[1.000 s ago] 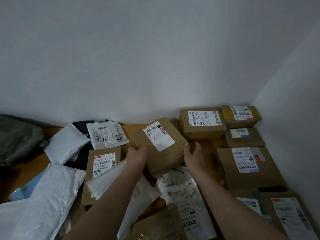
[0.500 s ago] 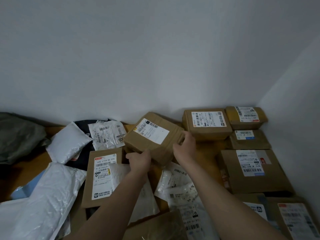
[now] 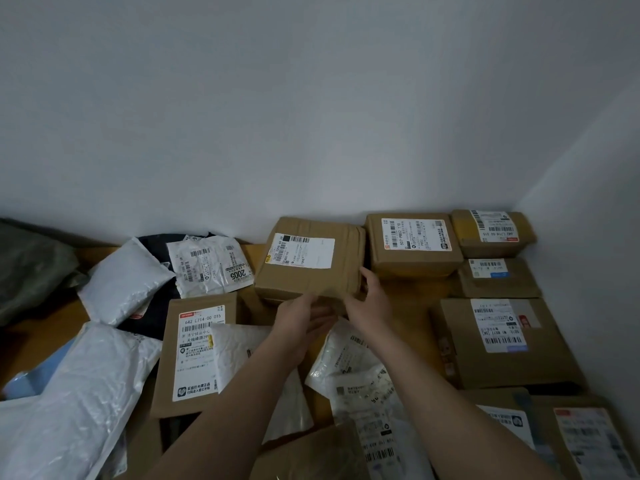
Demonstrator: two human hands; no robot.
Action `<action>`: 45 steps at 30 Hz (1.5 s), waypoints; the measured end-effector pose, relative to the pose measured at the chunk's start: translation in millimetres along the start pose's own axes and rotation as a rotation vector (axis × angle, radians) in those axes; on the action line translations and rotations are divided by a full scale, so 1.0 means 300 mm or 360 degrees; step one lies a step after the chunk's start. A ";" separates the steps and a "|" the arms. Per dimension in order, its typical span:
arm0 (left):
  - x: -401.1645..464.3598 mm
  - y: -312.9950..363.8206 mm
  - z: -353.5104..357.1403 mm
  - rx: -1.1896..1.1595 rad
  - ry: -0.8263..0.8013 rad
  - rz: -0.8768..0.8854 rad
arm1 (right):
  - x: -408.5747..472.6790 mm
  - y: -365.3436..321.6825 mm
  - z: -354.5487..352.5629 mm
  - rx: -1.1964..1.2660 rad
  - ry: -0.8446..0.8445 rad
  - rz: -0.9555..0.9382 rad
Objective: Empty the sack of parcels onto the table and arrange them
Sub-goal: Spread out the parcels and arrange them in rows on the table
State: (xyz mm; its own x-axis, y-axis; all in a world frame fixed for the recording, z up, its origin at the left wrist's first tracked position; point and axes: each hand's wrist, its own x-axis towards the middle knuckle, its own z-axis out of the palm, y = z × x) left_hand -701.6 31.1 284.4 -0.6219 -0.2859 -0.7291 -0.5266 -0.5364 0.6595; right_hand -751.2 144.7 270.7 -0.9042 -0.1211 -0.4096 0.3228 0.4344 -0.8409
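— Against the back wall (image 3: 311,116), what's on the worktop (image 3: 408,292)?

— A brown box (image 3: 311,261) with its white label up, set square to the wall, just left of a second box (image 3: 412,244). Both hands are at its near edge. The left hand (image 3: 301,318) lies below the front edge with fingers stretched out and relaxed, not curled round anything. The right hand (image 3: 369,303) has its fingers bent against the box's near right corner and holds it there.

— And the rest of the surface?

— Orange-brown wood, mostly covered. Along the right wall (image 3: 588,202) cardboard parcels lie in a tidy column: a small padded one (image 3: 493,232) in the corner, a flat one (image 3: 498,277) in front of it, then a large carton (image 3: 502,341), and more at the bottom edge. The left side is a loose heap: white poly bags (image 3: 121,282), a clear labelled pouch (image 3: 207,263) marked 2005, a brown mailer (image 3: 195,351) with a long label, and a black bag (image 3: 152,317) underneath. Crumpled labelled pouches (image 3: 353,368) lie between the forearms.

— The sack?

— A grey-green sack (image 3: 31,268) lies slumped at the far left, by the wall.

— The room?

— Plain pale walls meeting in a corner at the right; dim, flat light.
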 end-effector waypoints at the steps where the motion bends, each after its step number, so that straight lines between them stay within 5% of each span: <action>1: 0.005 -0.001 0.004 0.0029 -0.0031 -0.0011 | 0.001 -0.001 -0.007 0.0041 -0.0011 -0.0009; 8: 0.013 -0.019 0.002 0.0267 0.0048 -0.0134 | 0.002 0.028 -0.025 0.0089 0.0212 0.0185; 11: 0.019 -0.014 -0.001 0.0149 0.0098 -0.0124 | 0.003 0.035 -0.027 -0.0052 0.0035 0.0342; 17: -0.010 -0.021 0.008 0.0406 -0.0040 -0.0146 | -0.010 0.063 -0.062 0.0030 0.0126 0.0242; 24: -0.082 -0.025 -0.022 0.0277 -0.0006 -0.0207 | -0.089 0.108 -0.120 -0.0592 -0.0353 0.0420; 29: -0.176 -0.021 -0.066 0.0233 0.0093 -0.0170 | -0.168 0.087 -0.161 -0.0349 -0.0080 0.0295; 45: -0.524 -0.168 -0.265 0.0160 0.0309 -0.0152 | -0.554 0.098 -0.205 -0.0560 -0.0209 0.0183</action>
State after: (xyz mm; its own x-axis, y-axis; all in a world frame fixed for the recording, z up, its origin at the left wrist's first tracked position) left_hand -531.3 40.0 351.2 -0.4487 -0.3901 -0.8040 -0.6386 -0.4894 0.5939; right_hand -608.7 232.4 335.6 -0.8169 -0.1570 -0.5550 0.2835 0.7286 -0.6235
